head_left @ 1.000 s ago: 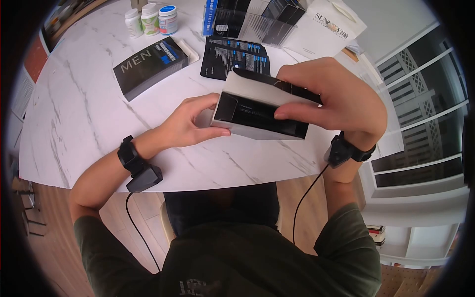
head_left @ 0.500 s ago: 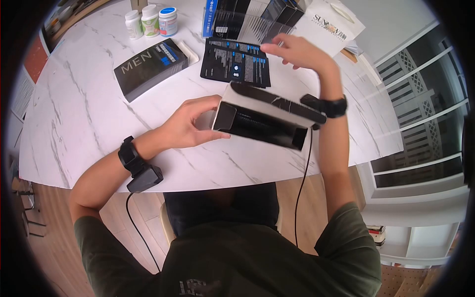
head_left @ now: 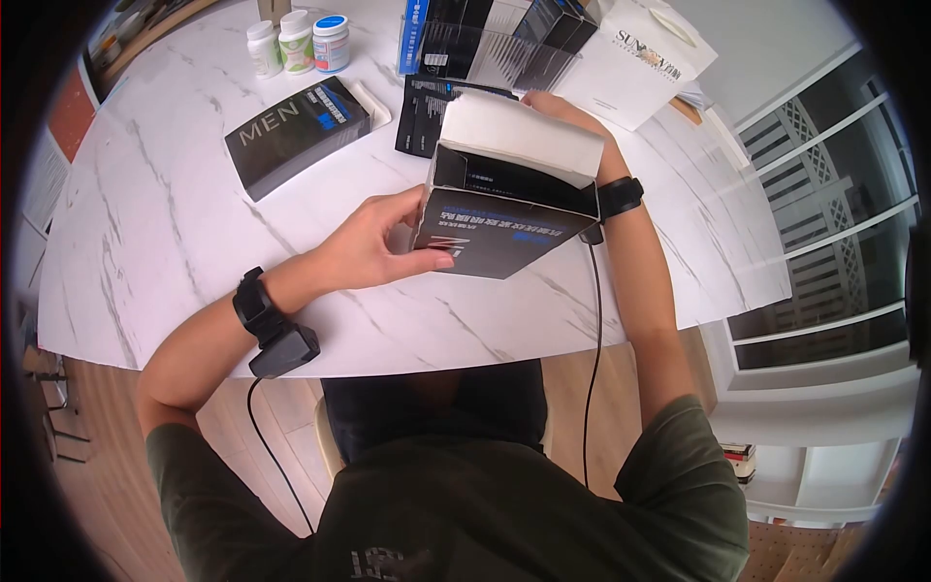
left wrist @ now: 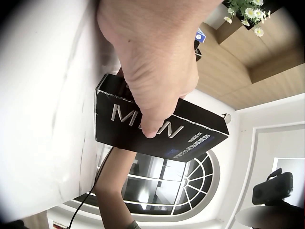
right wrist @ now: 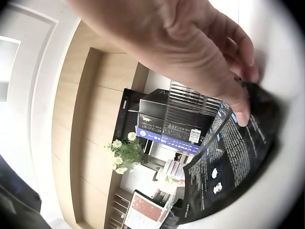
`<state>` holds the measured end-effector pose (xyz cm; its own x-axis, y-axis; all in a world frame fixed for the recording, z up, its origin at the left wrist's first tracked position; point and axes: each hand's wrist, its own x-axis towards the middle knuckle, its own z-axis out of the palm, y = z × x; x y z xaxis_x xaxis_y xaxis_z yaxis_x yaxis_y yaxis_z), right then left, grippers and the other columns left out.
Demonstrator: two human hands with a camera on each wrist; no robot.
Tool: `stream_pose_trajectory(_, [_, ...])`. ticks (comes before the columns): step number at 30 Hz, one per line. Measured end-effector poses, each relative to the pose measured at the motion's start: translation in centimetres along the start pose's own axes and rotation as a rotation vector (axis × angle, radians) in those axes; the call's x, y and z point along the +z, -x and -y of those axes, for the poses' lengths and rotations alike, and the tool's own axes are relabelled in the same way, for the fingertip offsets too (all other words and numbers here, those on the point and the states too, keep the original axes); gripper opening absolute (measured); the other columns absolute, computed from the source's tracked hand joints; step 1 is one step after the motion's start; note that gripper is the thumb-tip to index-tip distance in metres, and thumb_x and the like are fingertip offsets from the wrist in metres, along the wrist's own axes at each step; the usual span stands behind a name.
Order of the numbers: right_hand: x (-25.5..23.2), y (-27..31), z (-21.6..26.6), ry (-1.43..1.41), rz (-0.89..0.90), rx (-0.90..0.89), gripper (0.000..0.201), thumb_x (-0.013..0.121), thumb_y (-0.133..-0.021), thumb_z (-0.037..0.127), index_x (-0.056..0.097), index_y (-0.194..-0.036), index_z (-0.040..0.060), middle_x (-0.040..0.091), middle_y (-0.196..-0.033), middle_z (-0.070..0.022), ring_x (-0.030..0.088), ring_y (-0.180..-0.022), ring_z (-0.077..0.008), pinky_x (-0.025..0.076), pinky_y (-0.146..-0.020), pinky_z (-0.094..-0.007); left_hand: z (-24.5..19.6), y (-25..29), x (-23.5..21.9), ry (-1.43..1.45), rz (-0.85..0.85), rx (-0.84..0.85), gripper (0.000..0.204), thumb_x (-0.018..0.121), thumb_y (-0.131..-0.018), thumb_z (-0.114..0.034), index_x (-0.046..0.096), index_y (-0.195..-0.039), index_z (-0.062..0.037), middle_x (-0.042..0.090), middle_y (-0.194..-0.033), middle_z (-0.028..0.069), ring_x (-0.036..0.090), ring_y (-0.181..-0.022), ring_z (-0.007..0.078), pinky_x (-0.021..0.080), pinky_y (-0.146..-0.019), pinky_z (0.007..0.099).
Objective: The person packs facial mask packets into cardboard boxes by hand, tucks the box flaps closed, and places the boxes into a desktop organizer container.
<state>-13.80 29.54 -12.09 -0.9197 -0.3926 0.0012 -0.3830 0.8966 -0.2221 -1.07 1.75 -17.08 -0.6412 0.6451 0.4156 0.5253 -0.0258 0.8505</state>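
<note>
My left hand (head_left: 373,242) grips the left end of an open black box (head_left: 519,228), tilted with its white-lined flap (head_left: 524,131) up. In the left wrist view the left hand (left wrist: 152,71) has its thumb across the lettering of the black box (left wrist: 157,138). Beyond the box, my right hand (head_left: 572,116) is partly hidden in the head view. The right wrist view shows the right hand (right wrist: 209,62) pinching the edge of a black printed pouch (right wrist: 228,157), which also appears behind the box as a black pouch (head_left: 419,116).
A second black box (head_left: 296,134) lies at the left. Behind it stand several white bottles (head_left: 296,44). At the back are a clear organizer (head_left: 514,58) holding boxes and a white paper bag (head_left: 645,63). A cable (head_left: 593,359) hangs from the right wrist.
My right hand has left the box flap and moved away to the pouch, pinching its edge. The box in my left hand has tilted, showing its printed front.
</note>
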Motion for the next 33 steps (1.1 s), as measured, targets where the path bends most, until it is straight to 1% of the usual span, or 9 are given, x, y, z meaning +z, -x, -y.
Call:
stream_pose_trajectory(7, [-0.8,-2.1,-3.7,-0.053,0.078,-0.015,0.039,0.071,-0.073,0.023,0.059,-0.098,-0.0036,0.063,-0.084,-0.0156,0.061,-0.078,-0.0258,0.048,-0.068,-0.0327,0.0,0.2,-0.1,-0.023,-0.004,0.018,0.037,0.074,-0.075,-0.013,0.056,-0.106,-0.0019,0.063,-0.088,0.0073,0.057,-0.077,0.0149,0.045,-0.075,0.0292])
stream_pose_trajectory(10, [-3.4,-0.7,-2.3,-0.261,0.087,0.118,0.024,0.065,-0.082,0.024,0.058,-0.093,0.0032,0.057,-0.073,0.0003,0.051,-0.065,-0.0065,0.044,-0.059,-0.0225,0.3,0.3,-0.2,0.009,0.067,-0.005,0.034,0.074,-0.075,-0.014,0.057,-0.101,-0.0007,0.061,-0.085,0.0076,0.058,-0.075,0.0177,0.045,-0.074,0.0301])
stream_pose_trajectory(11, [-4.0,-0.4,-2.1,-0.261,0.087,0.118,0.024,0.065,-0.082,0.024,0.058,-0.093,0.0032,0.057,-0.073,0.0003,0.051,-0.065,-0.0065,0.044,-0.059,-0.0225,0.0,0.1,-0.2,-0.043,0.067,0.104,0.033,0.074,-0.074,-0.012,0.057,-0.099,0.0,0.06,-0.085,0.0084,0.058,-0.076,0.0199,0.045,-0.074,0.0307])
stream_pose_trajectory(16, [-7.8,2.2,-0.7,-0.412,-0.257,-0.028,0.022,0.065,-0.082,0.021,0.06,-0.094,0.0033,0.059,-0.074,0.0008,0.053,-0.068,-0.006,0.046,-0.061,-0.0227,-0.6,-0.7,-0.2,-0.037,0.188,0.294,0.045,0.071,-0.068,-0.006,0.057,-0.109,-0.0001,0.06,-0.105,0.0134,0.059,-0.092,0.0274,0.046,-0.081,0.0328])
stream_pose_trajectory(19, [-9.9,3.6,1.1,-0.5,-0.495,-0.127,0.021,0.066,-0.083,0.018,0.06,-0.095,0.0016,0.062,-0.077,-0.0013,0.056,-0.069,-0.006,0.047,-0.062,-0.0212,-0.6,-0.6,-0.1,-0.048,0.171,0.261,0.046,0.072,-0.067,-0.006,0.057,-0.11,0.0004,0.06,-0.106,0.0138,0.059,-0.094,0.0281,0.046,-0.083,0.0332])
stream_pose_trajectory(24, [-12.7,6.1,4.7,-0.697,-0.854,-0.226,0.011,0.055,-0.091,0.011,0.056,-0.095,0.0012,0.063,-0.076,-0.0011,0.058,-0.063,-0.0056,0.045,-0.056,-0.016,-1.2,0.2,0.1,-0.155,-0.007,0.165,0.033,0.075,-0.072,-0.014,0.058,-0.095,0.0006,0.059,-0.082,0.0125,0.056,-0.073,0.0242,0.045,-0.07,0.0308])
stream_pose_trajectory(25, [-12.9,6.5,5.2,-0.759,-0.991,-0.315,0.01,0.055,-0.09,0.01,0.056,-0.095,0.0013,0.063,-0.077,-0.0015,0.058,-0.064,-0.0056,0.045,-0.057,-0.0159,0.3,0.5,-0.1,-0.137,0.032,0.02,0.031,0.076,-0.073,-0.019,0.057,-0.089,-0.0001,0.059,-0.078,0.0094,0.054,-0.068,0.019,0.044,-0.067,0.0285])
stream_pose_trajectory(29, [-13.5,8.2,7.6,-0.817,-1.313,-0.516,0.011,0.057,-0.089,0.01,0.055,-0.097,0.0008,0.064,-0.078,-0.0029,0.059,-0.064,-0.0061,0.046,-0.058,-0.0156,0.3,0.2,0.2,-0.034,-0.037,-0.012,0.029,0.075,-0.075,-0.02,0.057,-0.087,-0.0008,0.059,-0.076,0.0049,0.051,-0.067,0.0121,0.044,-0.064,0.0261])
stream_pose_trajectory(33, [-12.8,8.9,9.3,-0.776,-1.246,-0.722,0.016,0.06,-0.088,0.009,0.054,-0.099,-0.0005,0.065,-0.08,-0.005,0.06,-0.065,-0.0061,0.047,-0.057,-0.0159,0.8,0.3,0.0,-0.022,-0.023,-0.017,0.029,0.074,-0.076,-0.02,0.056,-0.089,0.0,0.058,-0.075,0.0041,0.05,-0.067,0.0106,0.044,-0.065,0.0253])
